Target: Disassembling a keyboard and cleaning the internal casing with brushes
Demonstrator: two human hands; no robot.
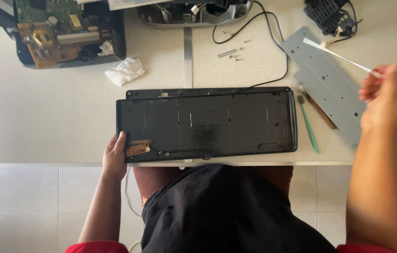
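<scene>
Beige table [67, 117] | left hand [115, 157] grips keyboard shell [207, 124] | right hand [388, 93] blurred, grasp unclear

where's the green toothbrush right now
In the head view, the green toothbrush lies on the table just right of the black keyboard shell, beside a brown-handled tool and the grey metal plate, below the raised right hand.
</scene>
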